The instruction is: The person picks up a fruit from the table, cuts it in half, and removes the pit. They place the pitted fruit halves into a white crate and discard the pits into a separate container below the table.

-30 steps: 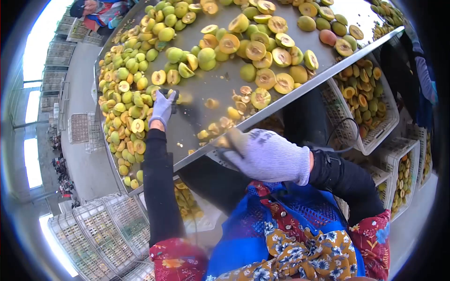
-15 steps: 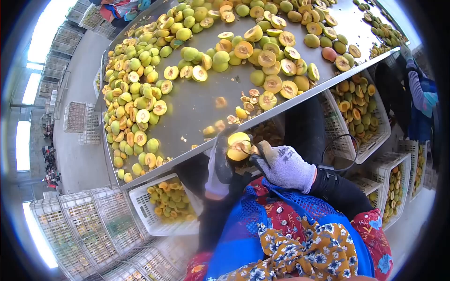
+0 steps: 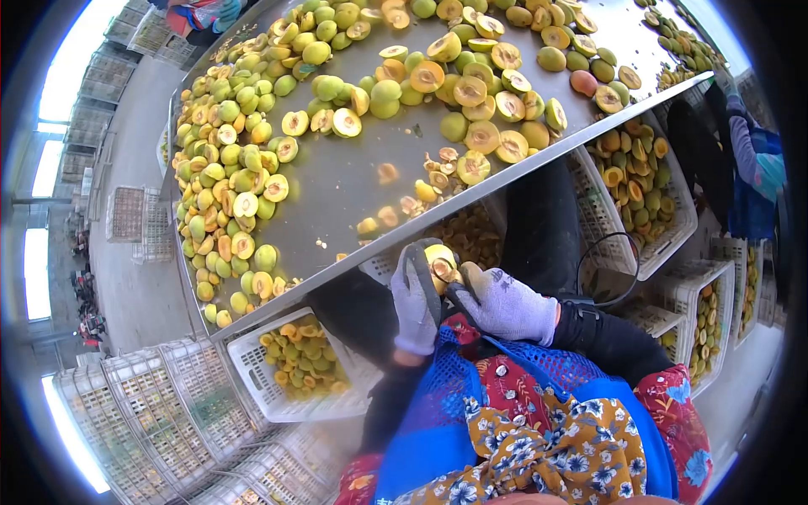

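Observation:
My left hand (image 3: 416, 296), in a grey-white glove with dark fingers, is closed around a yellow peach half (image 3: 440, 255). The cut face with its brown centre is turned toward my right hand (image 3: 507, 305). That hand, gloved too, is closed with its fingertips at the fruit. A thin, dark, curved pitting tool (image 3: 434, 268) reaches from it onto the cut face; its handle is hidden in the fingers. Both hands are just in front of the metal table (image 3: 337, 202). Loose pits and scraps (image 3: 441, 172) lie near the table's edge.
Many peach halves (image 3: 227, 189) cover the table's left and far parts. Below its edge are white crates of fruit (image 3: 290, 404) at left and right (image 3: 627, 261). Stacked crates (image 3: 160, 404) stand at lower left. Another person (image 3: 753, 181) works at right; another's arm shows at top left.
My left hand has drawn back from the table edge with the peach half, and its fingers wrap further round it. My right hand stays close to the fruit. The view has shifted slightly.

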`<state>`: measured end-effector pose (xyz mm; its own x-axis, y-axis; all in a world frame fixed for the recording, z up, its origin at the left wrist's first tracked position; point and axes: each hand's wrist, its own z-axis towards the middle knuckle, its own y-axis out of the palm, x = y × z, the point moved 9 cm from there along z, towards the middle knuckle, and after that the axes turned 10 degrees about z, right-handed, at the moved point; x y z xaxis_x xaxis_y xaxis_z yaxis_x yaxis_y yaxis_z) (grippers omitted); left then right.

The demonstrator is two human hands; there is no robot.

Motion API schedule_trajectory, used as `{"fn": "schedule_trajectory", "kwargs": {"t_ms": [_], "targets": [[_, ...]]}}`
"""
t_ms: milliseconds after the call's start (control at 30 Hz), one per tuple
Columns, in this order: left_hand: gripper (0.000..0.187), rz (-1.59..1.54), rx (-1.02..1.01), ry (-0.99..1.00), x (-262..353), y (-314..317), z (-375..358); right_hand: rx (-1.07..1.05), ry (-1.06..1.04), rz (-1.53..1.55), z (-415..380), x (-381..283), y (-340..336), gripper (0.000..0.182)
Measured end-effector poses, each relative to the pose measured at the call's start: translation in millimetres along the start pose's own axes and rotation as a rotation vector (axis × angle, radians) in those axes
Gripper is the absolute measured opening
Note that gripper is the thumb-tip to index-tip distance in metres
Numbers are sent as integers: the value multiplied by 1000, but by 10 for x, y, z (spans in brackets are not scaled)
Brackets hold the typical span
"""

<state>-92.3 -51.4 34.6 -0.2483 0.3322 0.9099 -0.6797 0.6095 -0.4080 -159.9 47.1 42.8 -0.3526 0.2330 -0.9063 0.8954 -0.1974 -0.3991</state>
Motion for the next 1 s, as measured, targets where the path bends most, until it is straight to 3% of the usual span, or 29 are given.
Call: {"fn": "schedule_trajectory", "kwargs": {"t_ms": [67, 167, 267, 367, 467, 567, 700, 800, 900, 1000], "targets": [[38, 54, 95, -32, -36, 10, -40, 20, -163, 70, 20, -59, -22, 34], [36, 58, 124, -90, -55, -4, -52, 53, -50, 305, 43, 121, 5, 33], [37, 95, 94, -62, 4, 5, -52, -49, 107, 55, -8, 121, -26, 34], [37, 39, 50, -89, 31, 11, -57, -22, 112, -17, -38, 44, -63, 34], [37, 126, 54, -33, 65, -15, -84, -47, 131, -18, -57, 78, -9, 34], [35, 10, 61, -150, -164, 43, -142, -60, 144, 149, -76, 154, 60, 35], [32, 42, 152, -195, -119, 33, -173, 53, -169, 222, -68, 139, 72, 23], [30, 96, 111, -171, -80, 61, -163, -73, 213, 139, -109, 270, 69, 21], [29, 23, 53, -239, -185, 92, -187, -103, 275, 75, -145, 249, 48, 22], [27, 92, 96, -230, -173, 76, -222, -26, 22, 242, -136, 238, 126, 24]]}}
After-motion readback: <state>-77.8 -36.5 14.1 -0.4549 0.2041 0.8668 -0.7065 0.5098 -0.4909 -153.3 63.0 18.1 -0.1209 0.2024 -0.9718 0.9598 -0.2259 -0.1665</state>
